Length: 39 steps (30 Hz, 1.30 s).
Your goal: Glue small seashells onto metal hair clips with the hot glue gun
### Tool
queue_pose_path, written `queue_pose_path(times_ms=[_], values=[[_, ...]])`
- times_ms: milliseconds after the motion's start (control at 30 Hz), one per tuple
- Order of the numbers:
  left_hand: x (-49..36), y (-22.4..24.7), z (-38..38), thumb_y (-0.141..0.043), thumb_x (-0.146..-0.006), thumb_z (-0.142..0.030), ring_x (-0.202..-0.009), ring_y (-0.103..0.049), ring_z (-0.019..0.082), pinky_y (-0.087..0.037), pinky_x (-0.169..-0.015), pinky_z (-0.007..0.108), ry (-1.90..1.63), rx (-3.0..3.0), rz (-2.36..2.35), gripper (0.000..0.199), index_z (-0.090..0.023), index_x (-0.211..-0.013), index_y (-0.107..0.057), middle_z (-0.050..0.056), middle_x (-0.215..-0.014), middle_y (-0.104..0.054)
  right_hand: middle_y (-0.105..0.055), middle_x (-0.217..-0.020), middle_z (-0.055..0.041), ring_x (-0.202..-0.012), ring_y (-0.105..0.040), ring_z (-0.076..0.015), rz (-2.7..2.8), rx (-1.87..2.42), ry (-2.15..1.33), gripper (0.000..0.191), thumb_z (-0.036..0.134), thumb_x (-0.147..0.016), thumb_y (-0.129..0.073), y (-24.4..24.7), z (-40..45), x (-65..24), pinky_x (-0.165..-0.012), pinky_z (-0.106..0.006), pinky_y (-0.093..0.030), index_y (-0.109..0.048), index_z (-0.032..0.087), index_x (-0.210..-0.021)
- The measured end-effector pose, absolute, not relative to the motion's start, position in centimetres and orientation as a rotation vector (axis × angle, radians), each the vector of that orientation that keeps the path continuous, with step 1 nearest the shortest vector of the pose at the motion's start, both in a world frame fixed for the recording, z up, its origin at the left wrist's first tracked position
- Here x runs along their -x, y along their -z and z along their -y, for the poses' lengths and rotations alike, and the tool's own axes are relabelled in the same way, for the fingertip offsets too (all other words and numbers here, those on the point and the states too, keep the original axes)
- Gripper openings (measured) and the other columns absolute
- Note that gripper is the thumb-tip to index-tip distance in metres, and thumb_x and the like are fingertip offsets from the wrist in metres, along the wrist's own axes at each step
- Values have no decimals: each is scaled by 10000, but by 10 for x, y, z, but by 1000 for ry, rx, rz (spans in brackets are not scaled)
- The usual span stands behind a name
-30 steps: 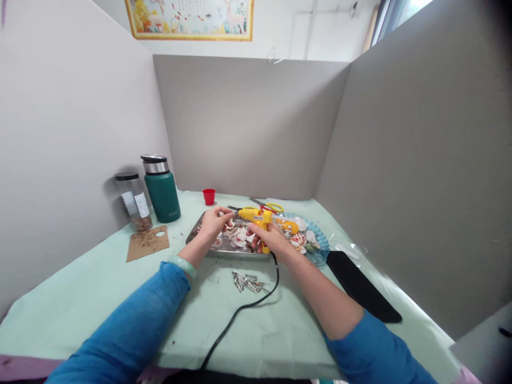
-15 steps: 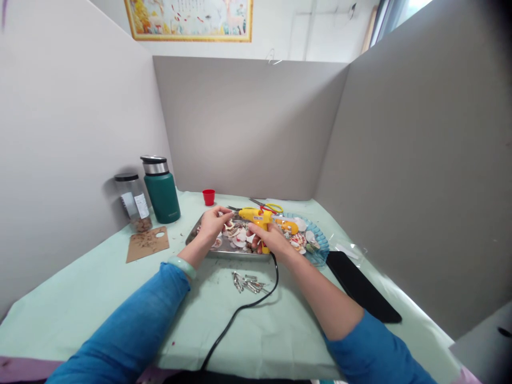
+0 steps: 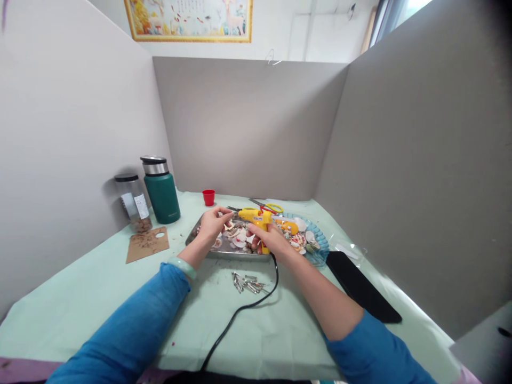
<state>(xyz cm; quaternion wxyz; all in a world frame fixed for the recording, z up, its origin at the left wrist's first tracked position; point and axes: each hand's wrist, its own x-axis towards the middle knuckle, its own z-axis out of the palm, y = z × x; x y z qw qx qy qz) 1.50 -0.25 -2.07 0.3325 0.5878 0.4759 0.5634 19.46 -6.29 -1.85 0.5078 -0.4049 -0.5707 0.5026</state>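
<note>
My right hand (image 3: 267,237) is wrapped round the handle of a yellow glue gun (image 3: 252,215), whose nozzle points left. Just off that nozzle, my left hand (image 3: 215,220) pinches something too small to make out. Both hands are over a metal tray (image 3: 236,256) of shells (image 3: 240,238). A blue scalloped plate (image 3: 323,246) with more shells lies to the right, partly behind my right hand. The gun's black cord (image 3: 240,308) runs down to the table's front edge, past a pile of small metal clips (image 3: 250,284).
Scissors (image 3: 272,207) and a red cup (image 3: 208,198) are behind the tray. At left stand a green bottle (image 3: 162,197) and a clear jar (image 3: 134,205), near a brown board (image 3: 147,245). A black flat object (image 3: 364,288) lies at right. Grey panels (image 3: 248,128) surround the table.
</note>
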Motion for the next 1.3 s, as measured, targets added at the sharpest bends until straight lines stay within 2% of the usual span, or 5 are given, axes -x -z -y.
queue_pose_path(times_ms=[767, 1100, 1300], values=[[-14, 21, 1, -710, -631, -368, -364, -448, 77, -335, -391, 191, -1465, -1552, -1266, 294, -138, -804, -651, -15, -477, -575, -640, -812, -53, -452, -543, -66, 1456, 1033, -1189, 255, 380, -793, -604, 20, 61, -196, -320, -161, -420, -584, 132, -849], [-17, 19, 4, -706, -635, -349, -363, -440, 76, -323, -384, 187, -1469, -1542, -1283, 265, -139, -787, -650, -17, -467, -563, -642, -789, -48, -442, -534, -63, 1451, 1059, -1181, 232, 364, -799, -597, 18, 62, -195, -321, -169, -422, -580, 133, -801], [-15, 21, 2, -709, -636, -341, -383, -470, 83, -356, -401, 192, -1481, -1535, -1251, 261, -139, -788, -647, -13, -482, -570, -650, -836, -65, -458, -545, -66, 1446, 1048, -1170, 255, 381, -793, -603, 21, 59, -195, -327, -167, -423, -583, 130, -829]])
